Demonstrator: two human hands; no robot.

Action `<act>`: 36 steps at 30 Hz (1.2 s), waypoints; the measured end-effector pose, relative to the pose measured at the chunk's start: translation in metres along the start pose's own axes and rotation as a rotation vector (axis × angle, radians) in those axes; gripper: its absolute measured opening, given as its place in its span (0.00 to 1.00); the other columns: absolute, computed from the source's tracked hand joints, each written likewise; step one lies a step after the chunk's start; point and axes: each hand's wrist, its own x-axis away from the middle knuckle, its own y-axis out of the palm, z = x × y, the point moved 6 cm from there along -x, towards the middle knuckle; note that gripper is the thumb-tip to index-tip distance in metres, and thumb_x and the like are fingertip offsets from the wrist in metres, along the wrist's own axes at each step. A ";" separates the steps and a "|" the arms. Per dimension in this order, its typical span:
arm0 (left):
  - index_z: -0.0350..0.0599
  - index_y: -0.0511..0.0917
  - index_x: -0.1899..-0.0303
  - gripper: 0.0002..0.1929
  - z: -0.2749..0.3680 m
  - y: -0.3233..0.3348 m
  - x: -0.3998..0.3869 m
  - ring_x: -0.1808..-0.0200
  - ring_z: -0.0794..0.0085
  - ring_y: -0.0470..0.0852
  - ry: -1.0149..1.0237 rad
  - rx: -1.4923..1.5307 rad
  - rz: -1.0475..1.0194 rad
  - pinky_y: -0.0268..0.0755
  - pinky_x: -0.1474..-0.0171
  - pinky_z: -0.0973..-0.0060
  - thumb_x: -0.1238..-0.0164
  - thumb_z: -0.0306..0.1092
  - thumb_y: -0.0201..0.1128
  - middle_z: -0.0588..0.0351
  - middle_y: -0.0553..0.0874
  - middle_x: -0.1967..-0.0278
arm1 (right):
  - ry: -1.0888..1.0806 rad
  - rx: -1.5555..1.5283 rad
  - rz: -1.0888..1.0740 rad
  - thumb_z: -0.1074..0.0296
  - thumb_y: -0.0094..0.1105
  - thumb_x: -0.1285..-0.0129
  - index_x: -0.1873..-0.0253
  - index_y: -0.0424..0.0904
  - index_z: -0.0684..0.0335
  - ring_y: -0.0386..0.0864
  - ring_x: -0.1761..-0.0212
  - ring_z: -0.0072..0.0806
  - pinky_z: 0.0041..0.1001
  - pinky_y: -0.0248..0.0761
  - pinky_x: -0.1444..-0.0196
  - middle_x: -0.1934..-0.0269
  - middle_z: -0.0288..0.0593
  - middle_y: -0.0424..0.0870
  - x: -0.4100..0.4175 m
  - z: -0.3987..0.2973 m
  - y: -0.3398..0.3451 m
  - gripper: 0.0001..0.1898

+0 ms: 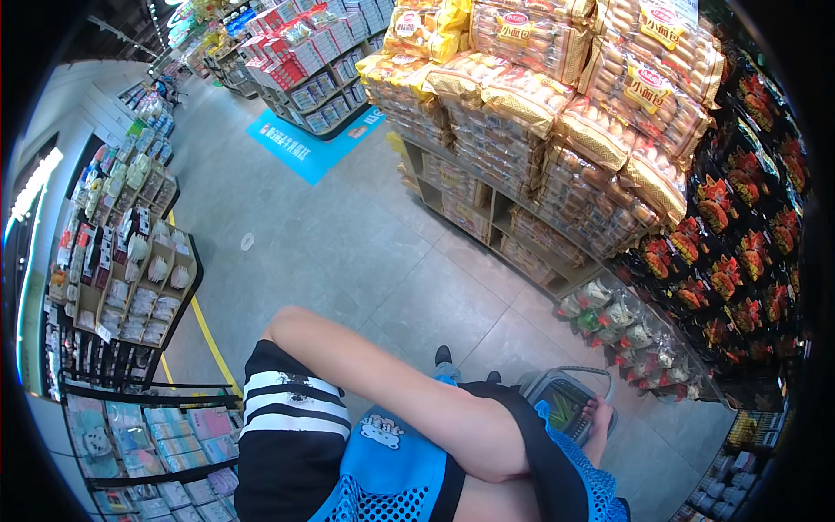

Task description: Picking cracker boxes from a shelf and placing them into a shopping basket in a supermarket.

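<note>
At lower right, my right hand [597, 417] hangs at my side, its fingers curled over the handle and rim of a grey plastic shopping basket [538, 388]. Yellow-green strips show inside the basket, too unclear to name. My left arm is bent, its elbow out to the left and its forearm crossing my chest. The left hand itself is out of view. A blue mesh vest [391, 450] with a white bear print covers a black shirt whose left sleeve [297, 404] has white stripes. Below the vest, the tips of dark shoes [443, 354] stand on the floor.
Packaged small breads [515, 39] are piled on a wooden shelf unit [502, 209] ahead right, beside black snack bags [724, 274] and clear-wrapped packs [607, 313]. Left are a goods shelf [143, 274] and a stationery rack [156, 430]. Boxed goods [313, 52] stand beyond a blue floor sticker [306, 143].
</note>
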 end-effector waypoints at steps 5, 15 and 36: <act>0.35 0.76 0.54 0.13 -0.014 0.029 -0.004 0.48 0.57 0.79 -0.053 0.233 -0.165 0.72 0.48 0.64 0.34 0.31 0.50 0.41 0.80 0.53 | -0.008 0.020 -0.022 0.58 0.55 0.36 0.59 0.74 0.64 0.75 0.80 0.25 0.24 0.70 0.81 0.74 0.39 0.77 -0.008 0.004 -0.001 0.13; 0.34 0.77 0.49 0.19 0.016 0.021 -0.045 0.44 0.52 0.75 -0.098 0.483 -0.410 0.62 0.39 0.63 0.34 0.38 0.50 0.35 0.78 0.48 | -0.002 -0.002 -0.021 0.58 0.56 0.35 0.58 0.73 0.63 0.75 0.79 0.24 0.24 0.71 0.80 0.74 0.38 0.77 -0.002 0.004 0.001 0.13; 0.37 0.76 0.51 0.17 0.003 0.023 0.007 0.50 0.53 0.80 -0.263 -0.095 -0.656 0.72 0.49 0.63 0.31 0.36 0.44 0.40 0.81 0.53 | 0.015 -0.037 -0.038 0.60 0.54 0.36 0.58 0.72 0.63 0.75 0.80 0.26 0.25 0.70 0.78 0.73 0.39 0.77 -0.011 0.000 0.006 0.11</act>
